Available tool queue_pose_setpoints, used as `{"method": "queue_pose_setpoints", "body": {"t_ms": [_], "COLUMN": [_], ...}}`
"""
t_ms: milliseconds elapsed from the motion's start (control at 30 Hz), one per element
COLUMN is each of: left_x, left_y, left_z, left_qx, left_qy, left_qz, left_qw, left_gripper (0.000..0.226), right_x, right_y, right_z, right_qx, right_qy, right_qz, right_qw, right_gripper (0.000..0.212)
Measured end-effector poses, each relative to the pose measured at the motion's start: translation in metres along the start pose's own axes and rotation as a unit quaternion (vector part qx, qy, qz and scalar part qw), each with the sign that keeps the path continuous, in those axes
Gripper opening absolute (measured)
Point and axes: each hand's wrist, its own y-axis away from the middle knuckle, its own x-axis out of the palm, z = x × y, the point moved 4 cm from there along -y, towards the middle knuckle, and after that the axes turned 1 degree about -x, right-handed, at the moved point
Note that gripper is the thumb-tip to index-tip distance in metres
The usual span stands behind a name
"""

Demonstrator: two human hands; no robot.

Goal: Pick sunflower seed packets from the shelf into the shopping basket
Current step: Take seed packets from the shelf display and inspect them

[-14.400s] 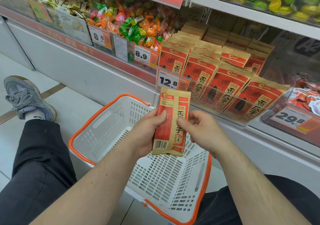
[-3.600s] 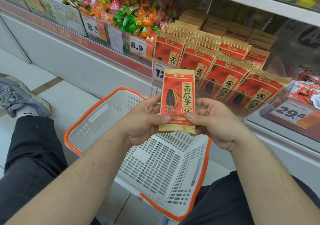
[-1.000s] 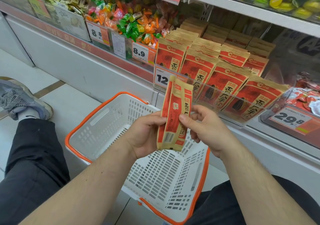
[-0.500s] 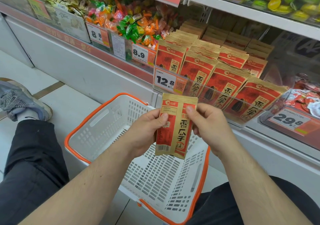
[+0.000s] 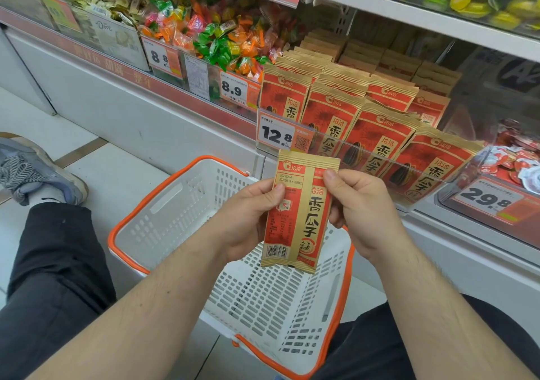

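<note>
I hold one red and gold sunflower seed packet (image 5: 298, 213) upright above the white shopping basket (image 5: 181, 204) with an orange rim. Its back side with barcode and date print faces me. My left hand (image 5: 248, 218) grips its left edge, thumb on the front. My right hand (image 5: 359, 204) pinches its upper right edge. Rows of the same packets (image 5: 377, 134) stand on the shelf behind a clear plastic lip, just above and right of my hands. Nothing lies inside the basket.
A 12.8 price tag (image 5: 276, 135) hangs on the shelf lip. Bins of wrapped candy (image 5: 222, 43) lie to the left, red-wrapped sweets (image 5: 520, 163) to the right. The white cabinet front (image 5: 140, 110) stands behind the basket. My legs in black trousers flank the basket.
Since a second ago the packet has turned from edge-on to flat with its back toward me. Both hands have kept hold of it above the basket.
</note>
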Motion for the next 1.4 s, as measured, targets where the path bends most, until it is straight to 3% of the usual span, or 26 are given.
{"method": "queue_pose_setpoints", "body": {"t_ms": [133,267,367,500,600,667,767,833,900,1033,1167,1267,1400], "left_x": [0.001,0.001,0.001,0.005,0.006,0.006,0.004,0.002,0.001,0.0,-0.004,-0.006,-0.012], "left_y": [0.0,-0.001,-0.001,0.001,0.002,0.002,0.001,0.0,-0.001,-0.004,-0.005,-0.004,-0.004], "left_z": [-0.003,-0.007,-0.009,-0.008,-0.007,-0.008,-0.007,-0.005,-0.003,0.0,0.004,0.007,0.01], "left_qx": [0.0,0.006,0.002,-0.005,-0.014,-0.018,-0.032,-0.047,-0.061,-0.065,-0.076,-0.091,-0.086], "left_qy": [0.01,0.048,0.072,0.075,0.08,0.088,0.099,0.104,0.111,0.118,0.113,0.091,-0.087], "left_qz": [-0.019,-0.04,-0.054,-0.032,-0.004,-0.011,-0.041,-0.05,-0.054,-0.049,-0.06,-0.073,-0.131], "left_qw": [1.0,0.998,0.996,0.997,0.997,0.996,0.994,0.992,0.991,0.99,0.989,0.989,0.984], "left_gripper": [0.04,0.044,0.047,0.044,0.056,0.056,0.049,0.035,0.026,0.031,0.025,0.026,0.024], "right_x": [0.0,0.005,0.007,0.007,0.004,0.003,0.004,0.004,0.005,0.005,0.006,0.009,0.013], "right_y": [0.001,0.004,0.007,0.005,0.003,0.003,0.007,0.006,0.005,0.006,0.006,0.007,0.009], "right_z": [0.002,0.001,0.0,-0.003,-0.006,-0.007,-0.011,-0.015,-0.015,-0.014,-0.017,-0.019,-0.02], "right_qx": [-0.003,0.013,0.031,0.048,0.059,0.076,0.12,0.137,0.147,0.155,0.162,0.167,0.141], "right_qy": [0.02,0.06,0.091,0.06,0.038,0.04,0.043,0.03,0.008,-0.024,0.004,0.03,0.135], "right_qz": [0.02,0.07,0.111,0.085,0.073,0.114,0.194,0.216,0.223,0.226,0.208,0.2,0.171], "right_qw": [1.0,0.996,0.989,0.993,0.995,0.99,0.973,0.966,0.964,0.961,0.965,0.965,0.966], "right_gripper": [0.029,0.014,0.016,0.022,0.02,0.023,0.057,0.068,0.066,0.067,0.052,0.046,0.049]}}
